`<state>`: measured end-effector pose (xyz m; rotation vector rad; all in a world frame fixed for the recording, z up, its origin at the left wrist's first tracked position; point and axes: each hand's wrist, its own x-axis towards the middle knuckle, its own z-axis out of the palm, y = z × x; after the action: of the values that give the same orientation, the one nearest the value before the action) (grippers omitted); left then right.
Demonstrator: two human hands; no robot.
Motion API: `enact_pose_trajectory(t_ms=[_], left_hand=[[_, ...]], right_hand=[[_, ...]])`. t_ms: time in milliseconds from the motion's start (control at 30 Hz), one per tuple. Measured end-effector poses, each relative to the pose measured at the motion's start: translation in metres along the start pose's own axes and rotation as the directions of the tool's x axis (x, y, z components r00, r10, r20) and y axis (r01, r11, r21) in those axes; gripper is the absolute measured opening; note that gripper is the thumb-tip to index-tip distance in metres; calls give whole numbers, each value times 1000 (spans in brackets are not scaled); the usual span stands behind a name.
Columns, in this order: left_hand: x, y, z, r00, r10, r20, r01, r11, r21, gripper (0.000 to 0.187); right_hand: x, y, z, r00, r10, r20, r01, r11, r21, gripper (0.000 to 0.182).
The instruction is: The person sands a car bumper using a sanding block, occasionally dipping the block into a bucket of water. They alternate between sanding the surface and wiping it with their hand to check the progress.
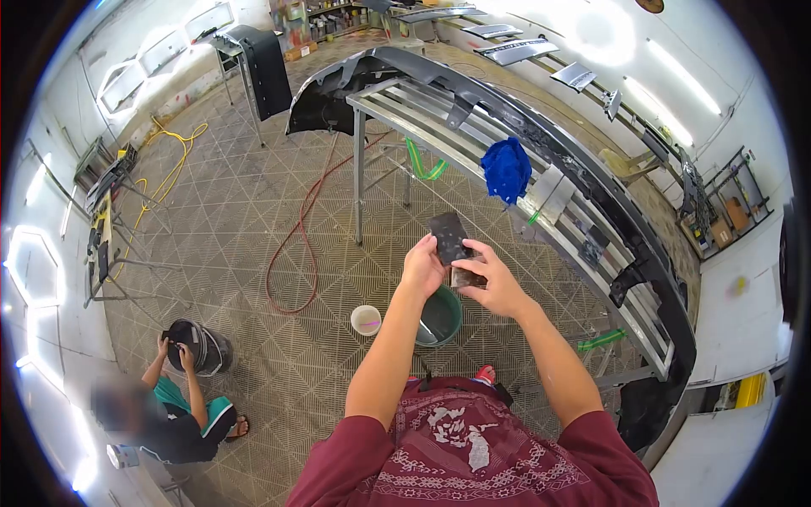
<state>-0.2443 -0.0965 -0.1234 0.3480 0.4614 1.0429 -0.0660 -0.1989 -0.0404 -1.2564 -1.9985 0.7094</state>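
A dark, flat rectangular piece with light spots [449,237] is held between both hands, above a green bucket [441,319]. My left hand [422,269] grips its left edge. With its fingertips at the right side of the piece, my right hand [492,280] also holds a small greyish-brown block [463,277] between thumb and fingers. Beyond them, a blue cloth [507,171] lies on a metal rack [439,133]. A long dark car bumper [541,127] curves around the rack's far side.
A white tub [366,320] stands left of the green bucket. A red hose [306,221] loops on the floor. At the lower left, another person [182,406] crouches with both hands at a black bucket [211,348]. A black panel [263,72] stands at the back.
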Motion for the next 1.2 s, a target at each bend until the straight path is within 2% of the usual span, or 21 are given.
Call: enact_pose_trajectory(t_ms=[33, 100, 133, 167, 200, 233, 333, 367, 433, 467, 500, 533, 567, 600, 667, 767, 933, 1000, 1067, 1133, 1200], left_hand=[[-2, 3, 0, 998, -4, -57, 6, 999, 32, 33], [-8, 7, 2, 999, -9, -49, 14, 994, 105, 34], [-11, 8, 3, 999, -14, -41, 21, 985, 172, 34], [-14, 8, 4, 999, -19, -34, 25, 985, 170, 34], [-18, 7, 5, 998, -64, 1, 62, 966, 253, 36], [-21, 5, 7, 993, -110, 33, 93, 937, 336, 38], [-31, 3, 17, 981, -195, 2, 179, 903, 390, 38], [-33, 4, 21, 981, -196, 2, 180, 903, 390, 38], [-37, 4, 25, 969, -247, 3, 222, 878, 424, 38], [-40, 6, 26, 970, -244, -1, 222, 879, 421, 38], [-43, 9, 29, 962, -271, 18, 239, 875, 421, 38], [-46, 11, 32, 954, -298, 37, 255, 870, 422, 37], [-46, 11, 31, 954, -297, 36, 255, 871, 421, 37], [-45, 11, 30, 952, -301, 44, 256, 869, 423, 36], [-46, 8, 28, 952, -302, 51, 254, 870, 424, 36], [-51, 4, 30, 951, -308, -22, 287, 854, 434, 34], [-52, -19, 7, 927, -372, -38, 351, 829, 435, 37], [-57, -35, -6, 929, -368, -32, 347, 838, 422, 38], [-58, -48, -25, 923, -380, -57, 367, 827, 426, 38], [-60, -64, -52, 897, -436, -67, 432, 834, 343, 35], [-63, -70, -71, 880, -468, -82, 458, 789, 411, 34]], right_hand=[[-2, 2, 1, 1000, 0, -3, 0, 1000, 2, 53], [-5, 9, 2, 975, 182, -127, -129, 931, 341, 43], [-4, 13, 1, 974, 183, -132, -130, 932, 338, 43], [-3, 18, -4, 948, 316, -23, -178, 592, 786, 38], [-3, 20, -9, 920, 368, 135, -170, 64, 983, 37], [-2, 20, -8, 921, 378, 92, -127, 69, 990, 42], [-1, 20, -11, 924, 371, 91, -107, 23, 994, 38], [0, 19, -8, 924, 371, 91, -107, 23, 994, 38], [0, 20, -2, 878, 477, -40, -96, 259, 961, 31], [-1, 20, -1, 879, 476, -35, -101, 257, 961, 31], [-4, 19, -1, 924, 285, -255, -62, 768, 637, 29], [-7, 17, 0, 946, -3, -325, 32, 996, 82, 28], [-10, 15, 0, 954, 2, -300, -12, 1000, -28, 26], [-12, 15, 2, 955, 1, -298, -10, 1000, -29, 26], [-16, 15, 6, 951, -103, -292, 40, 976, -213, 28], [-18, 21, 12, 956, -45, -291, -1, 988, -155, 29], [-27, 40, 31, 950, 62, -307, -107, 985, -132, 31], [-32, 50, 35, 966, 135, -221, -154, 986, -69, 32], [-35, 62, 37, 976, 161, -145, -175, 980, -92, 34], [-44, 72, 41, 976, 218, 4, -218, 976, -15, 36], [-46, 86, 50, 956, 270, 113, -267, 963, -34, 35]])
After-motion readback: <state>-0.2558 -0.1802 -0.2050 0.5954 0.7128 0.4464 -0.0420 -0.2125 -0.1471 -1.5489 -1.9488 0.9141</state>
